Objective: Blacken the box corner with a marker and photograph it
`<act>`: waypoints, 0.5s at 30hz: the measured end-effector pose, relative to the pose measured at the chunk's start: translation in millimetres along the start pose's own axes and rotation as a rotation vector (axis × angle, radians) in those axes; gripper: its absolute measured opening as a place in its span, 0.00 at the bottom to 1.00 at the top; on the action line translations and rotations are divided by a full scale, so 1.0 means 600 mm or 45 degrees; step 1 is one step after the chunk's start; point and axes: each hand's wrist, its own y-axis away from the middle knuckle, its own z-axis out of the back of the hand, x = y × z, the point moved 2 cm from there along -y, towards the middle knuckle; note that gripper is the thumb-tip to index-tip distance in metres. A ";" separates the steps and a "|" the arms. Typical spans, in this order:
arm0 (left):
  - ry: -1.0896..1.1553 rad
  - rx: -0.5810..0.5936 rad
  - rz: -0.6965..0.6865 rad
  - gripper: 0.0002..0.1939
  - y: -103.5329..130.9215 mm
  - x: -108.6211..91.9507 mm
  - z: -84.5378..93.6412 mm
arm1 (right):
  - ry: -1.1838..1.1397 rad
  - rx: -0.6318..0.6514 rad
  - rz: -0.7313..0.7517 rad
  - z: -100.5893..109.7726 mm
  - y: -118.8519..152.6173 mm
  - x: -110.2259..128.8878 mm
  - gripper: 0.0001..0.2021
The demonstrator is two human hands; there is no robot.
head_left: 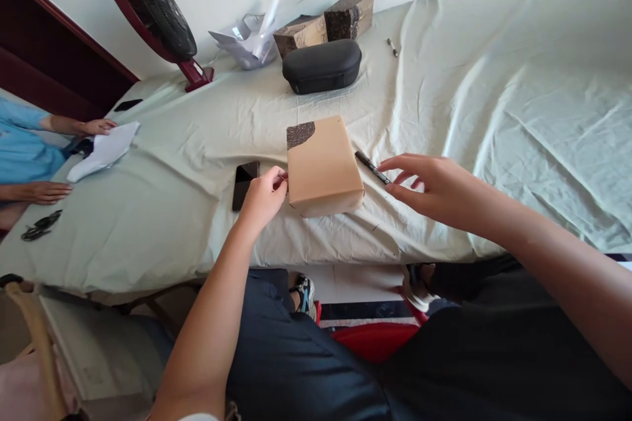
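A brown cardboard box [323, 168] lies before me, its far left corner scribbled over with dark marks. Beside the box's left edge is my left hand [266, 194], fingers curled in a pinch; what they hold, if anything, is too small to make out. A black marker pen [371, 166] rests on the cloth just right of the box. My right hand [427, 184] is at the pen's near end with thumb and fingers apart, not closed around it. A dark smartphone [241, 185] lies left of the box, partly behind my left hand.
On the cloth-covered table [444, 112], a black hard case [322, 67] stands behind the box, with scribbled cardboard boxes [349, 15], a clear plastic basket [251, 46] and a fan [153, 13] farther back. A co-worker's hand [99, 126] touches white paper [106, 151] at left.
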 end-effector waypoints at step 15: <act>-0.077 -0.386 -0.057 0.12 0.030 -0.036 0.034 | -0.060 -0.717 -0.026 0.069 0.029 -0.002 0.12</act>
